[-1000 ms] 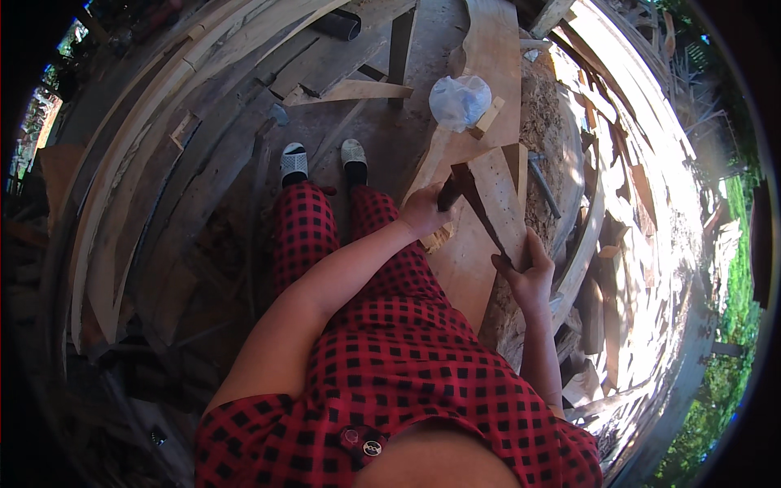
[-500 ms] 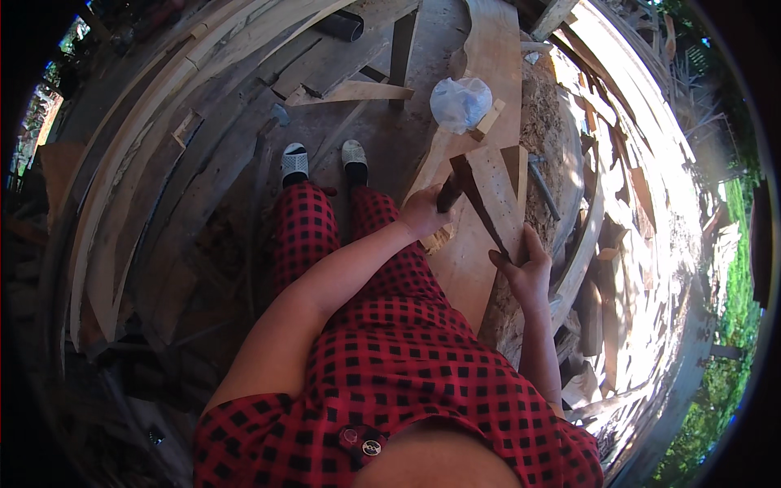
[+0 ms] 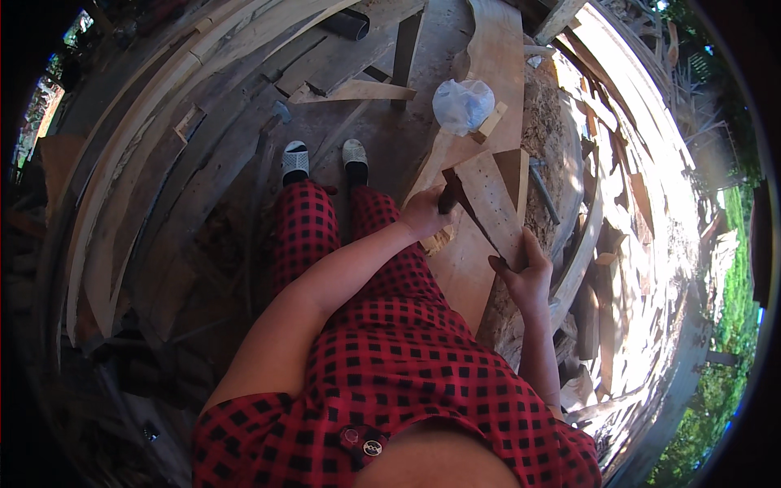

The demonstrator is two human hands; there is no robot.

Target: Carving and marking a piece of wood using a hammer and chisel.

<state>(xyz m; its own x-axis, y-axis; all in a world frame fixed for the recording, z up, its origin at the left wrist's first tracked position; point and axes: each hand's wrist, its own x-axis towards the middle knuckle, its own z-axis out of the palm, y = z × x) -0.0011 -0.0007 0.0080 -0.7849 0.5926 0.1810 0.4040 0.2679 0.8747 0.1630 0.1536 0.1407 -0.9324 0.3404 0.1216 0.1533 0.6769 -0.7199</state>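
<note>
Our block (image 3: 492, 197), pale, dotted, dark-edged, is clamped in left grip (image 3: 421, 214) and right grip (image 3: 529, 275), over a board (image 3: 462, 272) amid scraps (image 3: 587, 321).

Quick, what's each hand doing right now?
Left hand: closed around a dark handle-like piece.
Right hand: holding the near end of a spotted wooden block between thumb and fingers.

Sunlight glares on the right-hand wood pile (image 3: 639, 252), the left is dim, edges bow.
</note>
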